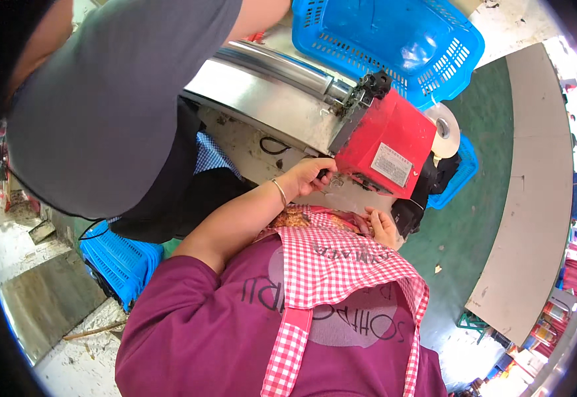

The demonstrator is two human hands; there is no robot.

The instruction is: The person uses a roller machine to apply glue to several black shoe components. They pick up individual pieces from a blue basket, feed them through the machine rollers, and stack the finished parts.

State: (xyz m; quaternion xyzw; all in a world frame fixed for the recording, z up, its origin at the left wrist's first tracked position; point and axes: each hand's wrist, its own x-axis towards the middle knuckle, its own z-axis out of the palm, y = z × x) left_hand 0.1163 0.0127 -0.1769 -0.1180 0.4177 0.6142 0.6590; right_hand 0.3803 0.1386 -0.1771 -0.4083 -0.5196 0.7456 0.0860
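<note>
My left hand (311, 177), with a bracelet at the wrist, is closed around a small black knob (323, 173). That knob sits at the near edge of a bench machine, beside its red housing (394, 142). A shiny steel roller (278, 69) and a flat metal bed (255, 99) run from the housing toward the upper left. My right hand (384, 228) is low in front of my checked apron (341, 258), below the red housing. Its fingers are loosely bent and a little apart, and I see nothing in them. Part of that hand is hidden by the apron.
A person in a grey shirt (103, 112) stands close on the left. Blue plastic baskets (407, 40) lie behind the machine, and more stacked blue baskets (123, 258) stand at lower left. A white roll (444, 129) is beside the housing. A long pale board (527, 198) curves along the right.
</note>
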